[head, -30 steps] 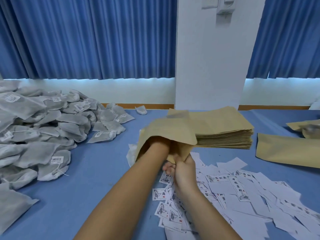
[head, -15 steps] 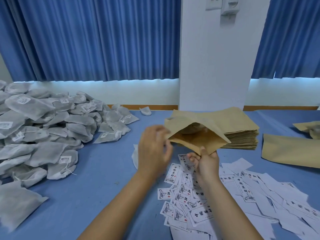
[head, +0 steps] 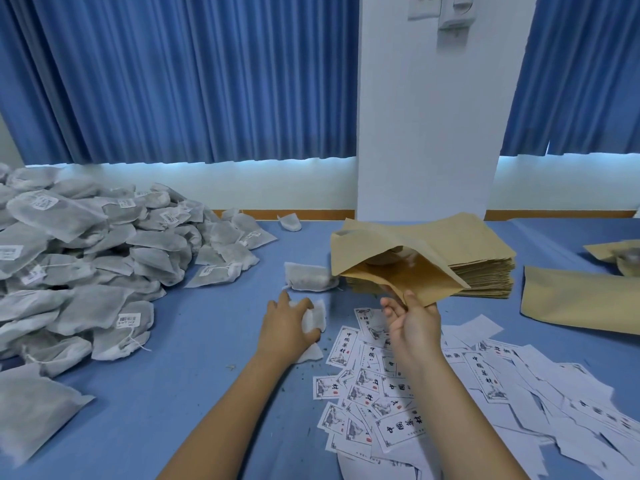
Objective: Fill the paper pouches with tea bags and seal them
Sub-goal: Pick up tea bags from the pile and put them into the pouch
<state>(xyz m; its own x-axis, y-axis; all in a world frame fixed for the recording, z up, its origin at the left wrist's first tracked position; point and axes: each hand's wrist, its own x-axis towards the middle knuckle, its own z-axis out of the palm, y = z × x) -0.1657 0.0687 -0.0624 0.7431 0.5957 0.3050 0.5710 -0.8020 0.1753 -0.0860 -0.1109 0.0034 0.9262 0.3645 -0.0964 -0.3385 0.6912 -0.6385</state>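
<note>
My right hand (head: pixel 414 318) pinches the lower corner of a brown paper pouch (head: pixel 408 271), held up with its mouth gaping toward me; something pale shows deep inside it. My left hand (head: pixel 287 325) lies on the blue table (head: pixel 194 382), fingers closed over a white tea bag (head: pixel 317 318). Another tea bag (head: pixel 310 277) lies just beyond it. A big heap of grey-white tea bags (head: pixel 86 258) fills the left side. A stack of flat pouches (head: pixel 478 261) sits behind the held pouch.
Printed white label stickers (head: pixel 384 403) are scattered under and right of my right arm. More brown pouches (head: pixel 581 299) lie at the right edge. A white pillar (head: pixel 429 133) and blue curtains stand behind the table.
My left hand came out of the pouch, dropped to the table and closed on a tea bag. My right hand kept the pouch raised and open.
</note>
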